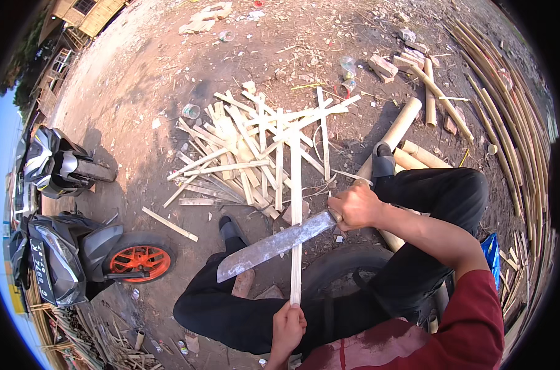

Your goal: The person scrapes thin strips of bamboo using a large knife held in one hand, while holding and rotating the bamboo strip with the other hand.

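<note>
My right hand is closed around the handle of a broad machete. Its wide grey blade points left and lies across a long pale bamboo strip. The lower end of that strip is gripped in my left hand, close to my lap. From there the strip runs straight away from me, its far end over a heap of split bamboo strips on the ground. Whether the blade's edge bites into the strip, I cannot tell.
A black tyre lies between my legs. Thick bamboo poles rest beside my right foot, and long poles line the far right. Two motorcycles stand at left, one with an orange wheel. Bricks lie at upper right.
</note>
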The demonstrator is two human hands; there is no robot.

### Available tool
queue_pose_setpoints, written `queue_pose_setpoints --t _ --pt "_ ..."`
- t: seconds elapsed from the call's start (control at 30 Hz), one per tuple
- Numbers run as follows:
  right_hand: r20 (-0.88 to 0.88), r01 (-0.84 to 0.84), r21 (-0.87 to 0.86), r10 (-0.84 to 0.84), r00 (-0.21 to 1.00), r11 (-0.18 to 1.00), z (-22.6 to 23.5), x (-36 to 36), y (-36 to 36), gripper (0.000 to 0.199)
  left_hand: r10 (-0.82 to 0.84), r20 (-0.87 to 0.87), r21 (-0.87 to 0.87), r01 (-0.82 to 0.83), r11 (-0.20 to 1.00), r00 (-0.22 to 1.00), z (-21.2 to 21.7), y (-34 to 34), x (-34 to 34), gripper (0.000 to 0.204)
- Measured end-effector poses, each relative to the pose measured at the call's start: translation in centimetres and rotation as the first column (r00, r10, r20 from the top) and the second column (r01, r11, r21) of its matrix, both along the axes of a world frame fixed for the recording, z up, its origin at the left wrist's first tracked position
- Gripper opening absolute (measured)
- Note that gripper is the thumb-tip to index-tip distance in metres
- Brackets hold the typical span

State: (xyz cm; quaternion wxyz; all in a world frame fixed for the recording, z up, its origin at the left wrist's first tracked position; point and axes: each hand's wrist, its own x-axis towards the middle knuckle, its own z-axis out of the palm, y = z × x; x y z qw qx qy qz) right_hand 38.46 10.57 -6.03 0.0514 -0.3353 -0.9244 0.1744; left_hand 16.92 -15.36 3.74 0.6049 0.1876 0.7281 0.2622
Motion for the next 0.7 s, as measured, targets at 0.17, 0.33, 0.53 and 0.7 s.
queue_pose_setpoints --t 0.17,0.33,0.53,0.7 --pt "0.172 0.840 0.010 -0.828 0.534 0.543 -6.3 11.8 17.0 0.033 0.059 -0.144 0.097 -0.046 0.994 0.988 1.6 -7.5 -0.9 0.042" --pt "0.068 0.811 -0.157 -0.813 0.578 0.564 -3.7 10.6 13.7 0.037 0.143 0.016 -0.038 -0.142 0.989 0.990 0.4 -4.3 -2.1 0.033" --pt "-0.261 0.366 -0.595 -0.603 0.754 0.716 5.0 1.0 4.4 0.045 0.032 0.138 0.166 -0.055 0.985 0.990 -1.9 4.4 -1.8 0.037" --pt "-0.356 0.248 -0.646 -0.572 0.739 0.722 10.3 0.0 1.5 0.048 -0.091 0.160 0.351 0.030 0.936 0.983 -2.3 9.2 -1.5 0.030"
